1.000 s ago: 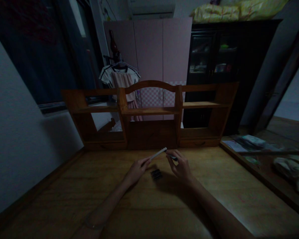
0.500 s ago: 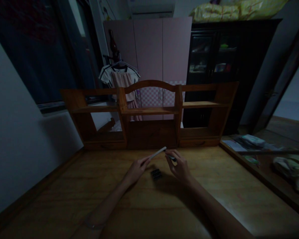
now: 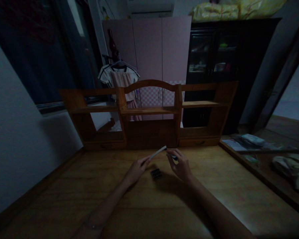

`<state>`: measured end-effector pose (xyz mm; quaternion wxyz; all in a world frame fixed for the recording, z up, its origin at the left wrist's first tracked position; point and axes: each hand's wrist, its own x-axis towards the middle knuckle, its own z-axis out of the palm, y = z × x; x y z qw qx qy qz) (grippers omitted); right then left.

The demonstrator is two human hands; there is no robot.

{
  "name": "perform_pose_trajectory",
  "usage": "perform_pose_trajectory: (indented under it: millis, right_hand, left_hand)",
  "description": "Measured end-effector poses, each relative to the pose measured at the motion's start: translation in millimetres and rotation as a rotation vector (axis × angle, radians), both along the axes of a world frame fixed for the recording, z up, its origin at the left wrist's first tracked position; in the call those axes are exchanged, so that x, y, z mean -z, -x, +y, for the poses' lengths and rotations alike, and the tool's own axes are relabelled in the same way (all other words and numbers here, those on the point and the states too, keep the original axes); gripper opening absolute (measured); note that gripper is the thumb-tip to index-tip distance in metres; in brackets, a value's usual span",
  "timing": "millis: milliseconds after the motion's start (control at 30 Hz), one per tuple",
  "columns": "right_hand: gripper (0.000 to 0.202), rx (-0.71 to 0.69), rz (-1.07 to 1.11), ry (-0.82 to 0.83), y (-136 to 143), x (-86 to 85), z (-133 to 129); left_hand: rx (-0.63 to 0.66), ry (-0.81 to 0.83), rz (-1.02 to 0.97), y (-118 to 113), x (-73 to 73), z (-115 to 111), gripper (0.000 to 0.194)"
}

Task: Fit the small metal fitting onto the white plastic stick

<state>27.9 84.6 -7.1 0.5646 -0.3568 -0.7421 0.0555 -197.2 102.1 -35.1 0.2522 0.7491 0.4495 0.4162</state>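
Note:
My left hand point(image 3: 137, 168) pinches the lower end of a slim white stick point(image 3: 158, 152), which slants up to the right above the table. Close to the stick's far end is my right hand point(image 3: 182, 166), its fingers closed round a small dark, partly pale object point(image 3: 174, 157). Dim light hides what kind of object that is, and whether it touches the stick cannot be made out. Between and below the hands, several short black pieces point(image 3: 156, 173) lie side by side on the wooden tabletop point(image 3: 149, 205).
A wooden shelf unit point(image 3: 149, 111) stands along the table's back edge. To the left is a wall point(image 3: 12, 149). Past the right edge lie papers point(image 3: 233, 145) and a pale cloth bundle point(image 3: 292, 172). Pink wardrobe doors point(image 3: 148, 49) rise behind.
My right hand has shifted very slightly to the right, with the small dark object still in it. My left hand and the white stick are almost where they were.

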Motion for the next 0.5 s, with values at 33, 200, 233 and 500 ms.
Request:
perform_pose_trajectory:
  millis: [33, 200, 233, 500]
  right_hand:
    - [0.02, 0.018, 0.012, -0.006, -0.6, -0.5, 0.2]
    - [0.021, -0.008, -0.005, -0.024, 0.5, 0.1, 0.0]
    - [0.021, -0.028, -0.014, -0.023, 1.5, 0.5, -0.4]
    - [0.021, 0.016, 0.004, -0.018, -0.4, -1.0, -0.1]
  left_hand:
    - [0.009, 0.001, -0.007, -0.5, -0.7, -0.8, 0.04]
    - [0.007, 0.014, -0.006, -0.8, -1.2, -1.6, 0.041]
    - [0.008, 0.014, -0.002, -0.4, -1.0, -1.2, 0.041]
    - [0.011, 0.002, 0.002, 0.3, 0.3, -0.4, 0.04]
